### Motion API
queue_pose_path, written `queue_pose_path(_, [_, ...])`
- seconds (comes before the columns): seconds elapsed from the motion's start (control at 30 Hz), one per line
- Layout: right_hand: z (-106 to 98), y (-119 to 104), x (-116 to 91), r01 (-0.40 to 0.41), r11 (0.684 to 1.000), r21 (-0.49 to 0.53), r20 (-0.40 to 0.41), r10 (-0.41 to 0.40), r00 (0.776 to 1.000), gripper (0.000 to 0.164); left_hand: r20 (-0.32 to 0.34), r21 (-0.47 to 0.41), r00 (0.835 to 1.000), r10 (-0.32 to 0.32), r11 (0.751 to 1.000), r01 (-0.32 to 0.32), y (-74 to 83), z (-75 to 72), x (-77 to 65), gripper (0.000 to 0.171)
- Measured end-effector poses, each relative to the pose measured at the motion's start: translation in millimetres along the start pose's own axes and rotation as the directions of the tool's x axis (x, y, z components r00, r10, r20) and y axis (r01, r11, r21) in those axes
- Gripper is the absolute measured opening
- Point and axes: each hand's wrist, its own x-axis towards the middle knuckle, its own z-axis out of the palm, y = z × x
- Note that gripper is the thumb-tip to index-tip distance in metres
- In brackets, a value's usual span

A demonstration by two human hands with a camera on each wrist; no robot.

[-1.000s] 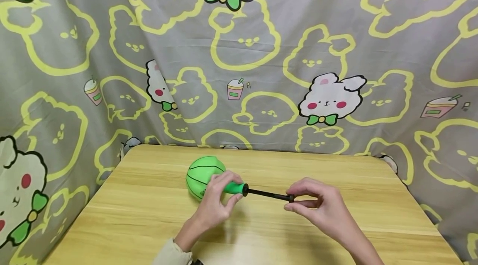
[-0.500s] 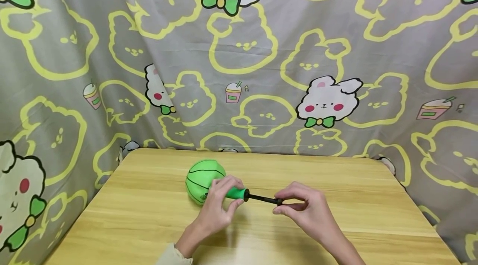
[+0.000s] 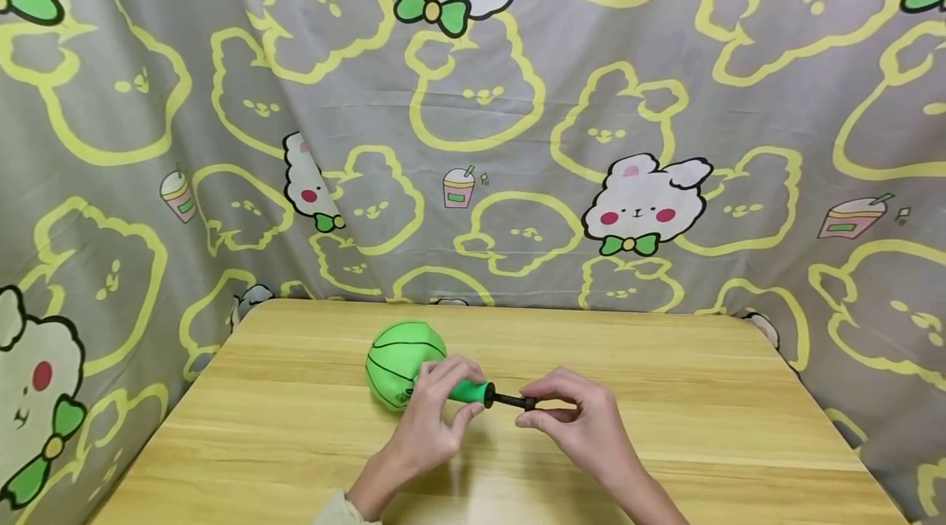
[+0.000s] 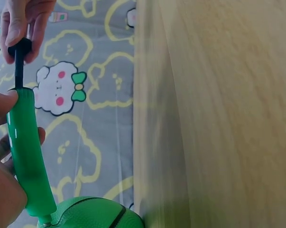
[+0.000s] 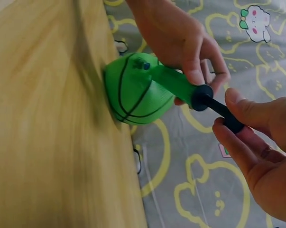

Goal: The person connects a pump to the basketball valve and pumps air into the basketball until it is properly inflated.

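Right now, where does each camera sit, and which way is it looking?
Head: on the head, facing forward and down at the ball, pump and table; left hand and right hand show.
Left wrist: on that wrist, facing the pump and its black rod; both hands show, left partly.
Right wrist: on that wrist, facing the ball and pump; both hands show.
Both wrist views share ball, pump and curtain.

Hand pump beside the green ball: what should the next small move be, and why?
Probably the right hand should push the black handle fully in: some black rod shows outside the green pump barrel, which the left hand holds with its far end at the green ball.
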Motion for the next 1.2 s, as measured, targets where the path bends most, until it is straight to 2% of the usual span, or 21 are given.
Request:
queue_pose_path(0.2, [11.0,4.1,-0.7,0.011,1.0,0.017,-0.035,-0.01,0.999,0.026,0.006,-0.009,1.0,-0.005,1.0,0.005,2.0,0.3,-0.6,0.031])
queue_pose_path(0.43, [27.2,11.0,-4.9,0.024,0.999,0.028,-0.082,-0.022,0.996,0.026,-0.034,0.028,0.998,0.057,0.998,-0.056,0.1,7.1,-3.9,0.032])
queue_pose_path(0.57, [29.3,11.0,-5.1,-0.002,0.999,0.036,-0.063,0.004,0.998,0.025,-0.03,0.035,0.998,0.057,0.998,-0.056,-0.5,4.1,-5.3,0.032])
queue_pose_path(0.67, [25.6,8.1,-2.8,-0.054,0.998,0.037,-0.011,0.054,0.998,0.023,-0.007,0.022,0.999,0.032,0.999,-0.031,-1.0,-0.8,-6.0,0.032])
queue_pose_path(0.8, [16.6,2.8,0.2,-0.061,0.998,0.027,0.04,0.06,0.997,0.022,0.011,0.011,1.0,0.017,1.0,-0.017,-2.9,-5.0,-5.1,0.031])
queue_pose_path(0.93, [6.2,-3.8,2.6,-0.068,0.997,0.027,0.053,0.067,0.996,0.024,-0.013,0.021,0.999,0.048,0.999,-0.048,-5.4,-7.1,-2.4,0.03])
queue_pose_path(1.2, [-13.4,-14.9,4.2,-0.082,0.996,0.015,0.061,0.081,0.995,0.025,-0.038,0.0,0.998,0.043,0.999,-0.043,-7.8,-10.2,2.7,0.03])
